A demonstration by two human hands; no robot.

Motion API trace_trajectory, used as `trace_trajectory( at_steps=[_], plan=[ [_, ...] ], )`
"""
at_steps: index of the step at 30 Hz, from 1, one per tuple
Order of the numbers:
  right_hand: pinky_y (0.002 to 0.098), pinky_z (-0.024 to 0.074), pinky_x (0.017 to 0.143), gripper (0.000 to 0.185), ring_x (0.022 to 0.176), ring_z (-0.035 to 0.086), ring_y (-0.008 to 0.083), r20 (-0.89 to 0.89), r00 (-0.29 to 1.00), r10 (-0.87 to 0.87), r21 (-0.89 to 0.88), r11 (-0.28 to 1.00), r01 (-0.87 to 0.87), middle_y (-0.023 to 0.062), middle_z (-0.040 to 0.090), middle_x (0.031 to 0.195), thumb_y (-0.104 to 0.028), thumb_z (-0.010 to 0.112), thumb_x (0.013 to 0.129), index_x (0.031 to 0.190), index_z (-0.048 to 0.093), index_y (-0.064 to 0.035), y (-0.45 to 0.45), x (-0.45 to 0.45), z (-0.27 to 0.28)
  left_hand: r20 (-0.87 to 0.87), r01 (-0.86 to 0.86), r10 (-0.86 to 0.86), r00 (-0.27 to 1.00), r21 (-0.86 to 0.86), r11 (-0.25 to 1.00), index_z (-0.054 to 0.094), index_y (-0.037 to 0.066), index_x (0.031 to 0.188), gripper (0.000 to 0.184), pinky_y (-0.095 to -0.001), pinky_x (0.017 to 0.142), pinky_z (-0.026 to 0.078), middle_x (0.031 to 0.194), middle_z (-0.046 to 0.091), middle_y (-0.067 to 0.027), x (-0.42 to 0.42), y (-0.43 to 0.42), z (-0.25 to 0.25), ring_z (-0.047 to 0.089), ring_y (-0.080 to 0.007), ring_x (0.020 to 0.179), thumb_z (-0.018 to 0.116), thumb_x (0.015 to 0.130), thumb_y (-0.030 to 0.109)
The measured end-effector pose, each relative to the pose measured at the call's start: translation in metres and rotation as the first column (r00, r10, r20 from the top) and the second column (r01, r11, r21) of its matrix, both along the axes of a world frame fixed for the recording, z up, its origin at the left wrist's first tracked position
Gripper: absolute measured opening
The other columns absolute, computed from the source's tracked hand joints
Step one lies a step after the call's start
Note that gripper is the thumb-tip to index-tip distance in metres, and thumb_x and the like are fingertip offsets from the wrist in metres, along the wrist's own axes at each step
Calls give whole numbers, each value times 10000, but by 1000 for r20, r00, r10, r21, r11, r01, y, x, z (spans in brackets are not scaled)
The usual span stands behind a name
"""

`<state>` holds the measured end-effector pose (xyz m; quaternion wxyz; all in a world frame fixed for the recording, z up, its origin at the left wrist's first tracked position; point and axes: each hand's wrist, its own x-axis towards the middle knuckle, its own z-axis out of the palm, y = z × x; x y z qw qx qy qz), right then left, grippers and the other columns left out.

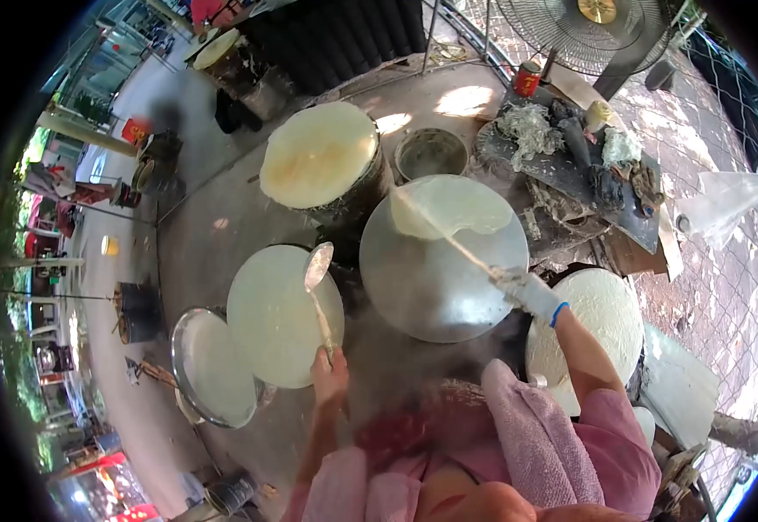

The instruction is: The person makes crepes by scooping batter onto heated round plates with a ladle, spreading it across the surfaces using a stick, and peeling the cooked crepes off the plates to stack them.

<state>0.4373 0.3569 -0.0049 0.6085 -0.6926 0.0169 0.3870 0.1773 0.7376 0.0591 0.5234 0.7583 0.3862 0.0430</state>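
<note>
My left hand (330, 376) is closed around the handle of a ladle (316, 268). The ladle's bowl hangs over a round plate (266, 322) covered by a pale, smooth layer. On my right hand (529, 292) is a white glove with a blue cuff, and its fingers grip a long thin wooden stick (449, 239). That stick reaches across a round metal griddle (440, 296), its far end in the wet batter (483, 211). Batter coats the griddle's far part, while the near part shows bare metal. Beside the pale plate stands a metal basin (177, 365) of white liquid.
A browned flatbread (320, 152) tops a drum behind the griddle. At right is a white-coated round surface (588, 322). Farther back are a dark bowl (431, 155), a board (636, 213) with charred pieces, a red can (527, 80) and a large fan (570, 30).
</note>
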Motion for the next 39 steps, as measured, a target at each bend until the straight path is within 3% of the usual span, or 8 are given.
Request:
trace_trajectory(
  at_steps=[4, 7, 8, 16, 21, 27, 32, 39],
  plan=[
    [187, 457, 625, 391, 762, 555, 25, -68, 981, 184, -108, 976, -190, -16, 674, 1037, -189, 704, 907, 1266, 628, -57, 1, -14, 45, -1, -43, 43, 999, -79, 996, 510, 89, 896, 149, -213, 442, 324, 649, 449, 51, -9, -8, 6, 412, -27, 521, 541, 1003, 188],
    [184, 428, 596, 295, 698, 510, 18, -13, 1000, -5, 118, 993, 6, -46, 673, 1041, -160, 690, 915, 1193, 691, -63, -19, 24, 21, -4, -52, 52, 999, -84, 995, 515, 89, 903, 140, -208, 441, 319, 649, 451, 50, -5, -16, 22, 406, -25, 519, 545, 1001, 185],
    [175, 420, 594, 270, 684, 509, 29, 84, 995, 54, -149, 988, -41, -39, 678, 1053, -157, 681, 916, 1166, 696, -56, -16, 40, 31, 5, -34, 35, 999, -58, 998, 516, 89, 904, 137, -208, 441, 318, 650, 452, 50, -3, -16, 21, 405, -25, 518, 546, 1000, 183],
    [232, 424, 523, 362, 671, 535, 75, -192, 921, 339, -173, 912, -372, 29, 663, 945, -272, 748, 876, 1165, 692, -62, -17, 14, 57, -47, -62, 59, 997, -68, 996, 509, 78, 885, 145, -221, 442, 319, 644, 443, 48, -25, -14, 5, 409, -36, 523, 538, 996, 168],
    [213, 414, 540, 345, 638, 496, 44, 122, 948, 293, -136, 951, -277, -36, 685, 915, -211, 688, 911, 1244, 678, -123, -4, 77, 11, -28, -7, 10, 1000, 117, 993, 506, 47, 825, 190, -248, 479, 333, 628, 433, 43, 1, -14, 19, 403, -63, 541, 552, 982, 145],
    [227, 439, 562, 306, 642, 502, 41, 47, 817, 575, -241, 800, -549, -49, 683, 904, -189, 679, 918, 1212, 692, -107, -29, 48, 20, -195, 246, -184, 963, 369, 896, 542, -32, 932, 229, -463, 614, 470, 725, 610, -247, 44, 10, -10, 624, -401, 671, 552, 966, 194],
    [228, 473, 600, 273, 660, 535, 51, 274, 912, 306, -240, 940, -243, -31, 694, 920, -139, 665, 913, 1171, 709, -60, -28, 62, 20, -426, 486, -296, 855, 457, 745, 546, -15, 982, 234, -525, 683, 505, 810, 654, -268, 75, 10, -12, 644, -449, 783, 524, 975, 218],
    [236, 385, 490, 214, 590, 489, 50, -74, 870, 488, -116, 862, -494, -28, 600, 731, -173, 690, 891, 1061, 725, -49, -9, 26, 31, -608, 686, -396, 689, 371, 626, 545, 8, 998, 219, -551, 690, 500, 793, 651, -253, 14, -7, 14, 638, -451, 768, 500, 962, 219]
  ],
)
